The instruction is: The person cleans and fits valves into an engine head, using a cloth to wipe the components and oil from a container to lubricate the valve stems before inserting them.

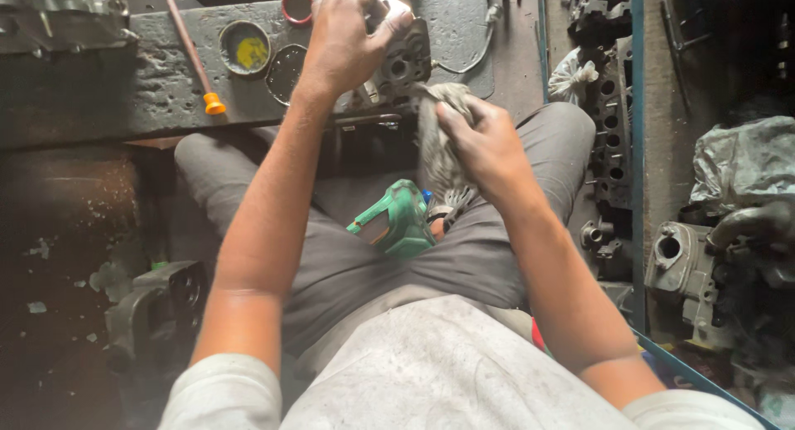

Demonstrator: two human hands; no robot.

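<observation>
On the person's lap lies a green power tool [397, 221], its long axis slanting from lower left to upper right. Just above it the right hand [484, 144] is closed around a grey rag [439, 140] that hangs roughly vertically, its top reaching a metal engine part [402, 66]. The left hand [344, 37] grips that part from above, fingers curled over it, at the worktop [99, 82] edge. Farther back sit a yellow-stained tin [245, 48], a red ring [297, 5] and an orange-tipped rod [192, 53] lying diagonally.
</observation>
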